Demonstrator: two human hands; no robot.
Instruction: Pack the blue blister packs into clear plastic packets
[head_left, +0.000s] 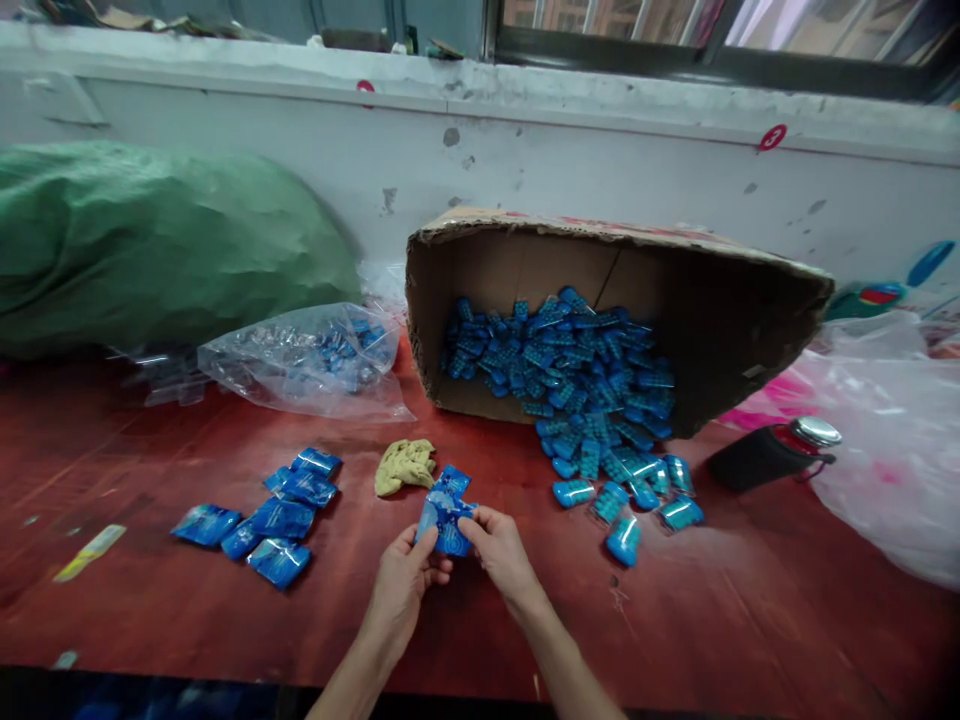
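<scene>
Between my two hands is a small blue printed packet (448, 512), held over the front middle of the red table. My left hand (405, 580) pinches its lower left side, thumb on top. On the right edge, near the top, my right hand (501, 550) pinches it between thumb and fingers. Just behind the packet lies a crumpled yellowish cloth (405, 466). To the left rest several flat blue packets (281, 518), partly overlapping. Several small blue items in clear wrapping (624, 538) lie loose to the right; their exact kind is unclear.
A cardboard box (427, 330) on its side spills a heap of the blue items (577, 360). A clear plastic bag (300, 370) and a big green sack (165, 240) are at back left. A dark bottle (765, 455) stands tilted before white plastic bags (900, 440).
</scene>
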